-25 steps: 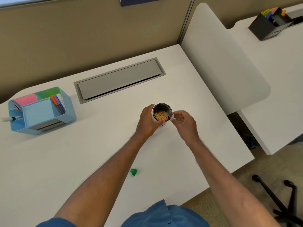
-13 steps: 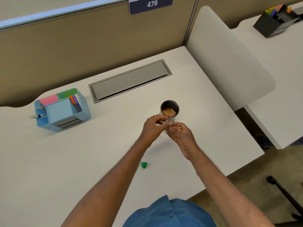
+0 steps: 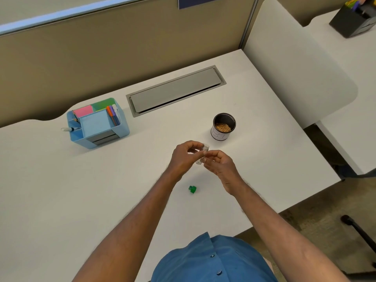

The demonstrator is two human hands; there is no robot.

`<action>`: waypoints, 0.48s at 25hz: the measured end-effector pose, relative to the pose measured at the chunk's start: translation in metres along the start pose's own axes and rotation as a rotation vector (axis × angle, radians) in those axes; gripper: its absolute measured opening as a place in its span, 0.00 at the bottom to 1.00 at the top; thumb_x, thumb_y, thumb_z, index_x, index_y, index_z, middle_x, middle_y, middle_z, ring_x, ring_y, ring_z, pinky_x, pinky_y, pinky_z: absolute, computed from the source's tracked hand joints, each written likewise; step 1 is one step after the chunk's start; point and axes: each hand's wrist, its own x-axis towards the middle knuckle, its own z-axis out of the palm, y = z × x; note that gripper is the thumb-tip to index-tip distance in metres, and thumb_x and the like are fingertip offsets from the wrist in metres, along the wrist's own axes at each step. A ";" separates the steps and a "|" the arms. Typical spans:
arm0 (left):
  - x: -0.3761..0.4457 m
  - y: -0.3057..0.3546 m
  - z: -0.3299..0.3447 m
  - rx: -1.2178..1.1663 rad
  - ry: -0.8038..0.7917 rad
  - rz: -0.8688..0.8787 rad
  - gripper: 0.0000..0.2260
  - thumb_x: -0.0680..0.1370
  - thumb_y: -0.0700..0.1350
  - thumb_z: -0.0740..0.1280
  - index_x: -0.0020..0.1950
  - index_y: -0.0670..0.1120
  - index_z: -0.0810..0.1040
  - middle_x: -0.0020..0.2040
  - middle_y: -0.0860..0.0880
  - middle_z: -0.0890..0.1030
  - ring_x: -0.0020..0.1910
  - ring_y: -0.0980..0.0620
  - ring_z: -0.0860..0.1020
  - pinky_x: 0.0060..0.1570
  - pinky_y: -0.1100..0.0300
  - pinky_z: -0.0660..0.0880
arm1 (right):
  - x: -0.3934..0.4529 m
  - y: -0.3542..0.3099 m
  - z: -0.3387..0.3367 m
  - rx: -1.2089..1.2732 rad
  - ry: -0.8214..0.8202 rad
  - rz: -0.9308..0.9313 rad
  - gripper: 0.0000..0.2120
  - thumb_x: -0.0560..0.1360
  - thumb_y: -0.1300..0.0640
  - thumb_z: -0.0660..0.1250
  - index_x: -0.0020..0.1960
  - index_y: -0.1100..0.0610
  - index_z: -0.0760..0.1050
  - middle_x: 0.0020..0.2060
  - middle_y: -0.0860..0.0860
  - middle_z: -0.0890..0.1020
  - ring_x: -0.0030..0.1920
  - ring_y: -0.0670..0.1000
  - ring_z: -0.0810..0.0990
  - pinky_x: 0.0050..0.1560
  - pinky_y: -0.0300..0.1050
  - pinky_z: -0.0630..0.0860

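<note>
Above the desk (image 3: 81, 190), just on the near side of the cup (image 3: 223, 127) of tan pieces, a small clear vial (image 3: 206, 148) is pinched between curled fingers of the left hand (image 3: 184, 157) and right hand (image 3: 220, 162). The green cap (image 3: 192, 189) lies nearer, unfitted; capping seemingly remains.

- The clear vial (image 3: 205, 147) shows only its top and bottom end; fingers of the right hand (image 3: 219, 165) cover its middle, and its contents cannot be told.
- The left hand (image 3: 183, 157) shows its back, hiding its grip on the vial.
- The writing on the cup (image 3: 220, 136) is too small to read.
- The blue sign (image 3: 201, 2) is cut off by the top edge, its number unreadable.
- The black box (image 3: 354, 23) and the chair base (image 3: 360, 233) run off the right edge.
</note>
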 end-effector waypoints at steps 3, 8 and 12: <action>-0.015 -0.014 -0.021 0.014 0.033 -0.027 0.09 0.74 0.47 0.76 0.53 0.50 0.85 0.49 0.53 0.86 0.47 0.59 0.81 0.46 0.66 0.77 | -0.003 0.023 0.009 -0.523 0.078 -0.005 0.09 0.75 0.54 0.76 0.54 0.53 0.82 0.53 0.48 0.87 0.53 0.50 0.85 0.56 0.43 0.79; -0.045 -0.049 -0.057 0.029 0.093 -0.121 0.09 0.74 0.46 0.76 0.54 0.49 0.84 0.50 0.51 0.86 0.46 0.59 0.80 0.46 0.64 0.77 | -0.018 0.076 0.027 -1.010 -0.061 -0.007 0.20 0.75 0.52 0.76 0.64 0.54 0.76 0.60 0.52 0.77 0.53 0.53 0.81 0.57 0.49 0.78; -0.070 -0.080 -0.081 0.049 0.116 -0.164 0.09 0.75 0.45 0.76 0.55 0.49 0.84 0.49 0.51 0.85 0.42 0.64 0.79 0.45 0.63 0.78 | -0.023 0.100 0.041 -1.138 -0.051 -0.091 0.19 0.77 0.54 0.73 0.65 0.55 0.74 0.62 0.53 0.75 0.61 0.56 0.77 0.58 0.51 0.77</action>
